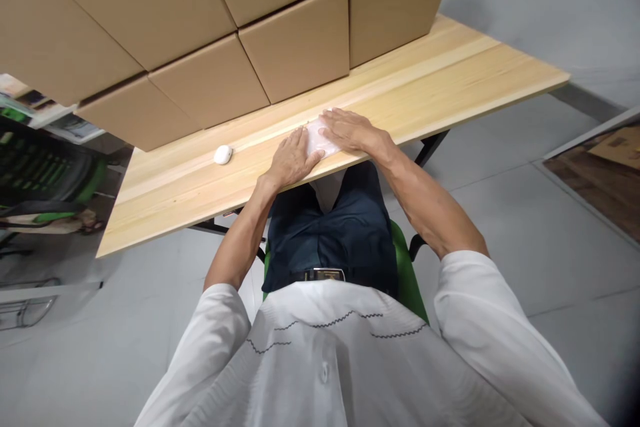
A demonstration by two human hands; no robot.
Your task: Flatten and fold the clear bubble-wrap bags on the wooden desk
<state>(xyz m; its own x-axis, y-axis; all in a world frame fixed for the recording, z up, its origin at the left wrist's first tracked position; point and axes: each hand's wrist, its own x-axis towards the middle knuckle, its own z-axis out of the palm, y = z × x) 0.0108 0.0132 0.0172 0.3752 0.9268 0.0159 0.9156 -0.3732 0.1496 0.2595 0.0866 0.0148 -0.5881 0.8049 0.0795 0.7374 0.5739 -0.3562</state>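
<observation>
A small pale pinkish-white sheet or packet (316,139) lies flat on the wooden table (450,73), close to its front edge; its exact kind I cannot make out. My left hand (292,159) rests flat along its left side, fingers stretched forward and thumb reaching onto it. Over its right side lies my right hand (350,129), also flat with fingers extended, covering part of it. To the left of my left hand sits a small white rounded case-like object (223,155), touched by neither hand.
Stacked brown cardboard boxes (300,43) form a wall along the table's back. I sit on a green chair (407,273) with my legs partly under the table. Another black and green chair (50,167) stands at the left. A framed panel (600,167) is at the right.
</observation>
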